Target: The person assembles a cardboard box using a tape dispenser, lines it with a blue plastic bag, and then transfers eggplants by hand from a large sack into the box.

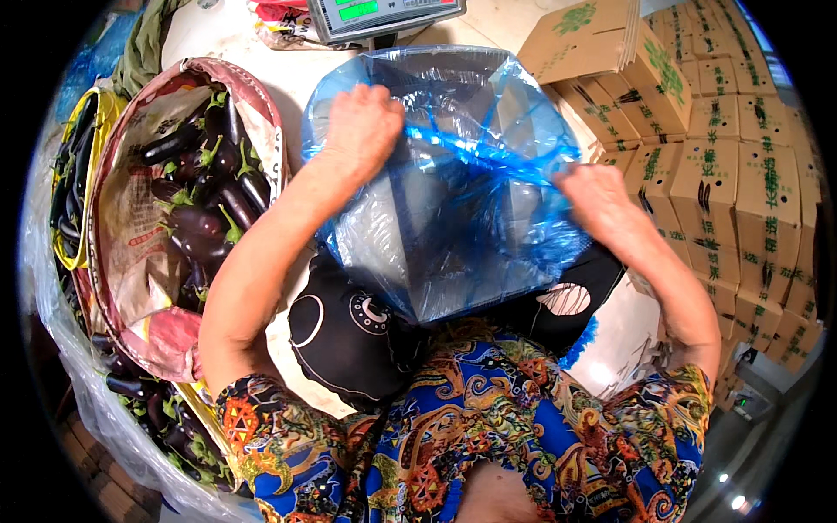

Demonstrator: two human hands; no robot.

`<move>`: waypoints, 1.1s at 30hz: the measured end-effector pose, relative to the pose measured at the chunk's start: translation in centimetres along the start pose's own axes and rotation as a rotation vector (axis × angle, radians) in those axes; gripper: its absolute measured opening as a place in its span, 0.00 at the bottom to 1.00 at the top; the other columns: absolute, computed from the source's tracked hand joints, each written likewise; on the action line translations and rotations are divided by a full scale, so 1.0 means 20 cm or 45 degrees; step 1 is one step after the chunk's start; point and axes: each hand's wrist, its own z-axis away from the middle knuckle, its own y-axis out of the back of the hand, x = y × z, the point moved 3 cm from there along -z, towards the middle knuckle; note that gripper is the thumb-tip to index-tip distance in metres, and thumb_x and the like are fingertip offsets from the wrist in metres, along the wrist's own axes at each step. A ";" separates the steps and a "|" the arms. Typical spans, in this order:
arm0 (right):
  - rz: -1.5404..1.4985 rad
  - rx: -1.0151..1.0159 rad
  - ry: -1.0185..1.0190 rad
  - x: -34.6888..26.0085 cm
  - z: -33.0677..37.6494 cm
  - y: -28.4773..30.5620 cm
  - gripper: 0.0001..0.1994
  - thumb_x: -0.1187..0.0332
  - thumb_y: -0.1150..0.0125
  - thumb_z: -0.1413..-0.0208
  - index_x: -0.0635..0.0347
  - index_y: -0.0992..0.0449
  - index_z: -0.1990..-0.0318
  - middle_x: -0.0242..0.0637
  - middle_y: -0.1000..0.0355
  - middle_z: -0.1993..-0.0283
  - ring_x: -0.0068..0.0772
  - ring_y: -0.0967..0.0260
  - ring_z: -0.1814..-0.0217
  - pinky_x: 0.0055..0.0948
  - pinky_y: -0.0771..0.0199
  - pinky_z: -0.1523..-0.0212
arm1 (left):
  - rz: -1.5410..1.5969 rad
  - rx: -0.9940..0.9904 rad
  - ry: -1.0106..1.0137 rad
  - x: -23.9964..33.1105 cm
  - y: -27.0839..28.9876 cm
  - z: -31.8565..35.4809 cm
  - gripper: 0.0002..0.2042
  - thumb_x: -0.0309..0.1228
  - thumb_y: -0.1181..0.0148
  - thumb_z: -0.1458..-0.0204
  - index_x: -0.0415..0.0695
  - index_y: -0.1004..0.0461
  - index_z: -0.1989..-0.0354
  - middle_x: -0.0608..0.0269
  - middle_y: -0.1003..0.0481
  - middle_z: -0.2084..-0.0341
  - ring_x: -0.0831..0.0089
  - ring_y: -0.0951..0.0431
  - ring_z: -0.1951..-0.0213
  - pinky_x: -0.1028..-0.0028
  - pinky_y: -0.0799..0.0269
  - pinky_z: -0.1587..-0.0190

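Head view brought me stacked cartons point(711, 192) right of the blue plastic bag point(462, 261), and, left of it, a sack-lined basket point(126, 235) of eggplants point(205, 218), presumably kept within arm's reach. The bag itself lay between them. Just beyond it sat a scale point(388, 22). On my feed, the left hand point(366, 126) and right hand point(597, 196), well apart, were each clamped on the bag's film, seemingly to keep it taut.

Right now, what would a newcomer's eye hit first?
The shiny blue plastic bag in mid-picture, its film stretched between the person's left hand and right hand. Then the glossy dark eggplants in the pink-rimmed basket to the left, and the stacked cardboard boxes at right.
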 end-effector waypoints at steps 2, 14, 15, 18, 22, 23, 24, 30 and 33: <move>0.064 0.209 -0.077 0.19 0.13 -0.09 0.10 0.78 0.43 0.59 0.59 0.25 0.65 0.44 0.28 0.64 0.47 0.27 0.60 0.42 0.26 0.64 | 0.142 0.228 0.126 -0.09 0.10 0.00 0.07 0.25 0.44 0.59 0.44 0.27 0.69 0.55 0.28 0.70 0.56 0.27 0.62 0.60 0.30 0.65; -0.411 0.121 0.333 -0.47 -0.61 -0.13 0.28 0.63 0.35 0.53 0.63 0.33 0.45 0.51 0.34 0.45 0.54 0.33 0.47 0.43 0.31 0.49 | 0.807 0.432 0.396 -0.01 -0.05 0.25 0.28 0.33 0.32 0.62 0.44 0.31 0.49 0.47 0.35 0.49 0.48 0.36 0.47 0.57 0.40 0.44; -0.215 -0.507 0.286 -0.56 -0.67 -0.16 0.32 0.59 0.38 0.52 0.57 0.39 0.39 0.48 0.37 0.41 0.51 0.33 0.45 0.42 0.34 0.44 | 0.742 0.317 0.394 0.02 -0.06 0.28 0.27 0.32 0.32 0.63 0.45 0.30 0.50 0.48 0.36 0.47 0.49 0.37 0.46 0.56 0.39 0.45; -1.134 -0.859 0.300 -0.74 -0.53 -0.23 0.21 0.59 0.42 0.51 0.61 0.25 0.50 0.49 0.30 0.45 0.46 0.31 0.45 0.40 0.30 0.48 | 0.906 0.431 0.320 0.01 -0.01 0.40 0.23 0.28 0.34 0.63 0.45 0.29 0.53 0.50 0.35 0.49 0.51 0.36 0.47 0.57 0.40 0.46; -1.282 -0.992 0.365 -0.91 -0.52 -0.37 0.21 0.60 0.42 0.50 0.61 0.25 0.51 0.50 0.30 0.46 0.48 0.31 0.47 0.41 0.29 0.49 | 1.098 0.492 0.195 0.02 0.00 0.53 0.20 0.23 0.35 0.63 0.44 0.28 0.57 0.54 0.32 0.51 0.53 0.35 0.48 0.60 0.39 0.46; -1.256 -1.000 0.374 -0.92 -0.53 -0.39 0.20 0.60 0.42 0.50 0.62 0.25 0.51 0.50 0.30 0.47 0.48 0.31 0.47 0.41 0.29 0.50 | 1.184 0.522 0.196 0.02 0.01 0.56 0.20 0.23 0.35 0.63 0.44 0.28 0.57 0.55 0.32 0.52 0.53 0.34 0.49 0.61 0.39 0.46; -1.221 -1.009 0.382 -0.92 -0.53 -0.41 0.20 0.60 0.42 0.50 0.62 0.25 0.51 0.50 0.30 0.47 0.49 0.31 0.47 0.41 0.29 0.50 | 1.273 0.550 0.199 0.01 0.03 0.60 0.20 0.22 0.36 0.64 0.44 0.28 0.57 0.55 0.32 0.52 0.53 0.34 0.49 0.61 0.38 0.46; -0.919 -0.964 0.462 -0.97 -0.49 -0.53 0.19 0.61 0.42 0.49 0.63 0.25 0.53 0.51 0.29 0.49 0.52 0.31 0.49 0.41 0.29 0.51 | 1.684 0.273 0.941 -0.15 0.04 1.01 0.09 0.26 0.43 0.49 0.37 0.26 0.60 0.56 0.25 0.70 0.72 0.25 0.69 0.72 0.30 0.63; -0.738 -0.937 0.499 -1.01 -0.50 -0.54 0.19 0.61 0.42 0.49 0.64 0.25 0.53 0.52 0.29 0.51 0.53 0.30 0.51 0.41 0.29 0.52 | 1.527 -0.055 1.006 -0.20 0.01 1.21 0.11 0.31 0.44 0.48 0.39 0.25 0.58 0.57 0.24 0.71 0.71 0.25 0.68 0.72 0.30 0.61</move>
